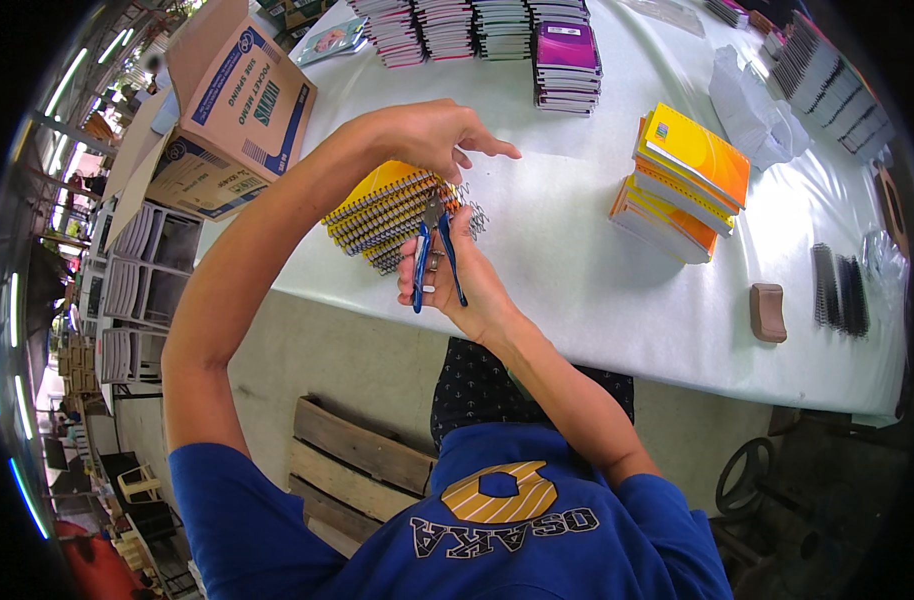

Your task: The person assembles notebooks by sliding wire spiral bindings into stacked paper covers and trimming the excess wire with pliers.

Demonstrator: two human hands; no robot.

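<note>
Smooth white-covered table [552, 300]; at its near edge, stacked yellow notebooks [377, 208] with ridged metal coils. The left hand [432, 135] arches above, loosely spread, perhaps touching wire; the right hand [474, 290] grips slim, blue-handled pliers [420, 265] at the coils.

Near the centre of the frame, blue is shown on the handles of the pliers [419, 280], and yellow covers are edged with silvery coils on the spiral notebooks [377, 215]. At right centre, the notepad stack [699, 160] is coloured yellow and orange. Purple is seen on the notebook pile [567, 48] at upper centre. The cardboard box [242, 130], upper left, is printed dark blue and green on brown. At lower centre, the blue shirt [547, 555] is marked with a gold, white-striped emblem [467, 510], and the dark trousers [477, 385] are patterned with small white anchors.
</note>
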